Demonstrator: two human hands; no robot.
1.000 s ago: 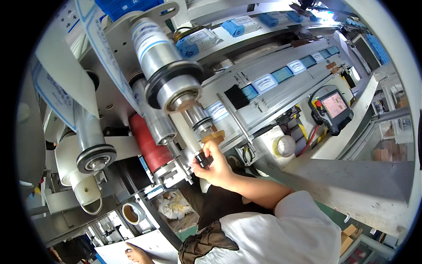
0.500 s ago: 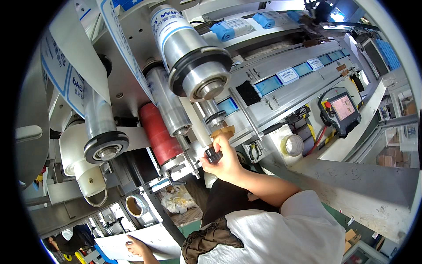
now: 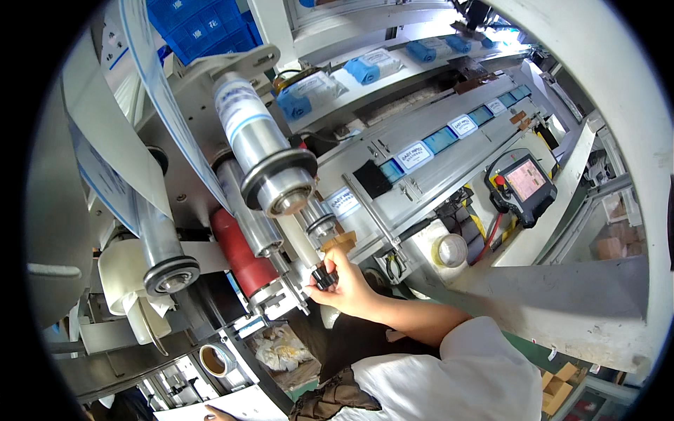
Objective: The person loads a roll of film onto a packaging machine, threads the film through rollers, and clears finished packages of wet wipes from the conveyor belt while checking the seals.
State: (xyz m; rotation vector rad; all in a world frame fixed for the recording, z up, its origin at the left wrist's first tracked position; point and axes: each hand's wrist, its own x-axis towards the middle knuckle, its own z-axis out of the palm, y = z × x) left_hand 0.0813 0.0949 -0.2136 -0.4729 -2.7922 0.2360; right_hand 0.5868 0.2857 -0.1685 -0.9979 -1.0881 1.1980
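My right hand reaches forward into the machine, its fingers closed round a black ribbed knob. The knob sits at the lower end of a pale roller. Just above my fingers is a brown-yellow block. To the left stand a red roller and a metal roller. A printed label web runs down past a larger metal roller with a black collar. Of my left hand, only a small part shows at the lower edge, near a white panel; its fingers are mostly cut off.
Blue-and-white soft packs lie on a conveyor at the back. A belt carrying white labels runs to the far right. A control pendant with a screen and a clear round tape roll are at right. Blue crates stand behind.
The view has shifted, bringing more packs and the blue crates into sight. Labels on the belt stand in different places. My right hand remains on the knob; my left hand has mostly left the view.
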